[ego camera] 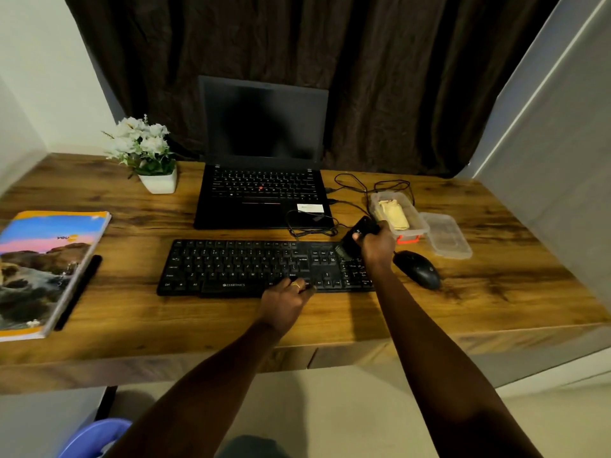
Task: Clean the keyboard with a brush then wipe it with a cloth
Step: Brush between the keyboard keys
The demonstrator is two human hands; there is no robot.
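The right hand (375, 242) gripped the brush (354, 239) over the keyboard's (238, 266) far right corner. The left hand (286, 297) pressed flat on its near edge. The keyboard looked light, stiff and apt to slide, best steadied by its edges.

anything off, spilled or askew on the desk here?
Nothing spilled or damaged. Only loose ends: the clear container sits open with the cloth inside, its lid lying on the desk beside it, and cables loop untidily between laptop and keyboard. The right hand grips the brush at the keyboard's right end.
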